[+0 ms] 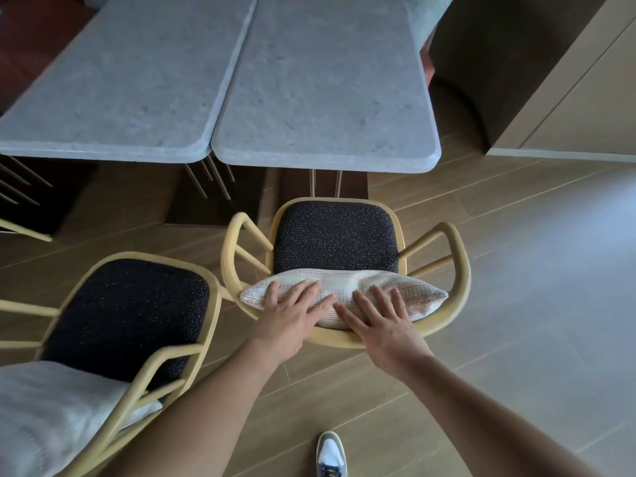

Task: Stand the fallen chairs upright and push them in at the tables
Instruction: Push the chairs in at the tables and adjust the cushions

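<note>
1. Pressing flat on the patterned cushion (344,294), the left hand (292,318) and the right hand (382,321) lie side by side at the backrest of the right-hand chair (335,235); fingers are spread and extended, palms down, gripping nothing.
2. That chair stands upright on the wooden floor (481,304), its dark seat pointing away from the person toward the right grey table (327,98), with the seat front just short of the table edge.
3. The relation that matters: the table lies straight ahead of both palms, along the chair's back-to-front axis, so a level forward push should slide the seat under the top. Both hands sit equally near the backrest, slightly left of its centre, which could yaw the chair; I judge an even push best.
4. A second chair (127,321) stands upright at lower left, angled and well back from the left grey table (120,80); it looks not yet pushed in.
5. One shoe (330,454) is planted behind the right chair.
</note>
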Motion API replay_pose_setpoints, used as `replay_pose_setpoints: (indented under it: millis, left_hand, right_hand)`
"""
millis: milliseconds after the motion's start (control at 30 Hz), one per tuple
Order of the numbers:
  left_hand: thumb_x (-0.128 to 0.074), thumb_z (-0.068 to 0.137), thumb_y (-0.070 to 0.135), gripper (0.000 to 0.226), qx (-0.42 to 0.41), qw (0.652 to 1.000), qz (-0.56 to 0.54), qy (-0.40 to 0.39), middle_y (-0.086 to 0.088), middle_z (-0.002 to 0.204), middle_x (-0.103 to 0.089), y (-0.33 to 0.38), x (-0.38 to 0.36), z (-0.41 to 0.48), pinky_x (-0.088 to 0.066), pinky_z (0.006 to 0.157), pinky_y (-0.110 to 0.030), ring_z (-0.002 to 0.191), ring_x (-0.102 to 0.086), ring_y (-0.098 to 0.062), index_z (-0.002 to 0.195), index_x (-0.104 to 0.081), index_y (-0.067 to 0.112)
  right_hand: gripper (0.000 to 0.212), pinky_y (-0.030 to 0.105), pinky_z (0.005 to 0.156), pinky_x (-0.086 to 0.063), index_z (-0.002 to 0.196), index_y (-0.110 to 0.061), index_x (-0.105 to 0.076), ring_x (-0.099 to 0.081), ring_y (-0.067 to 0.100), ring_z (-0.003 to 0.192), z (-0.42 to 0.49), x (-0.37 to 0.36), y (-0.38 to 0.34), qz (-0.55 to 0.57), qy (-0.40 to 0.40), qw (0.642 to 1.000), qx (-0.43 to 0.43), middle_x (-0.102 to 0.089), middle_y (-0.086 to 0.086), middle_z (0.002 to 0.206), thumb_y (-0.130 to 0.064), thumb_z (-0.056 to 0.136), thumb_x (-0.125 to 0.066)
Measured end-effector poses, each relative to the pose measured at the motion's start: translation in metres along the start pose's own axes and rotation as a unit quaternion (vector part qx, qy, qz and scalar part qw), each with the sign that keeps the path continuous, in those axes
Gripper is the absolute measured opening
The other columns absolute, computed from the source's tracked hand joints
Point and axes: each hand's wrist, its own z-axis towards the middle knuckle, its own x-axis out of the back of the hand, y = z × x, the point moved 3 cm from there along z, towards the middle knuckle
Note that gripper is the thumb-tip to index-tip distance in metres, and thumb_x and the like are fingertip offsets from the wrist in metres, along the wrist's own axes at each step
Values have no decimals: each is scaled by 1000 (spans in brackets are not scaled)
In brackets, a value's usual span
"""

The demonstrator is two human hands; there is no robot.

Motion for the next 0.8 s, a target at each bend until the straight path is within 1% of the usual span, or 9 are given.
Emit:
replay_pose_setpoints:
  millis: [167,267,333,400,467,600,700,767,800]
  left_hand:
    - [-78,90,19,113,9,1000,-2,-3,-6,179,-2,-10,6,25,-8,124,-69,165,-7,-27,168,3,34]
    - [-81,87,42,125,1,1000,-12,2,-8,179,6,-12,4,30,0,125,-69,166,1,-29,165,17,33]
    - [-70,83,74,133,-2,999,-47,-14,-8,177,20,-13,5,26,8,126,-68,165,14,-30,159,33,36]
    - [-50,77,94,130,0,989,-148,0,-2,175,27,-13,14,17,10,127,-65,163,23,-27,152,42,42]
    - [-38,80,97,116,16,949,-306,77,7,177,19,-14,31,2,4,131,-57,164,19,-21,158,30,45]
    - [-52,95,69,91,98,800,-541,239,15,176,-14,-32,63,-43,-18,133,-47,165,-11,-11,169,-13,34]
    - [-55,96,66,82,116,722,-610,305,31,166,-25,-55,84,-90,-29,129,-37,158,-26,0,165,-25,31]
    - [-53,93,75,83,124,694,-626,334,38,159,-30,-76,91,-130,-31,123,-19,153,-30,10,161,-27,35]
    - [-52,93,77,85,133,686,-626,344,34,160,-32,-88,91,-150,-30,121,-14,151,-31,13,161,-28,33]
  right_hand:
    - [94,70,128,5,159,-43,28,0,50,163,20,10,17,0,-25,1000,-1,-4,13,179,-24,107,-48]
    - [102,70,128,6,162,-42,24,3,48,164,24,12,21,-5,-44,999,-8,-2,12,180,-53,102,-58]
    - [105,68,127,14,161,-42,23,9,45,164,23,18,18,21,-49,998,-25,2,9,180,-84,91,-43]
    - [107,65,126,19,166,-39,15,16,38,164,21,32,11,58,-30,996,-58,4,4,180,-97,81,-14]
    - [108,61,129,15,169,-32,-3,11,31,165,20,53,-2,149,48,984,-82,-8,3,180,-96,82,-3]
    - [93,64,129,-20,160,-14,-42,-25,28,161,14,96,-34,362,239,894,-113,-43,2,165,-82,98,-28]
    - [72,64,125,-32,159,-20,-42,-34,28,159,12,115,-63,450,289,836,-123,-44,-1,164,-62,101,-44]
    - [69,61,124,-36,159,-23,-42,-40,25,156,13,123,-89,476,298,819,-120,-47,2,164,-58,100,-45]
    - [69,59,123,-38,159,-22,-43,-43,24,154,13,127,-104,483,304,813,-117,-50,4,163,-58,100,-45]
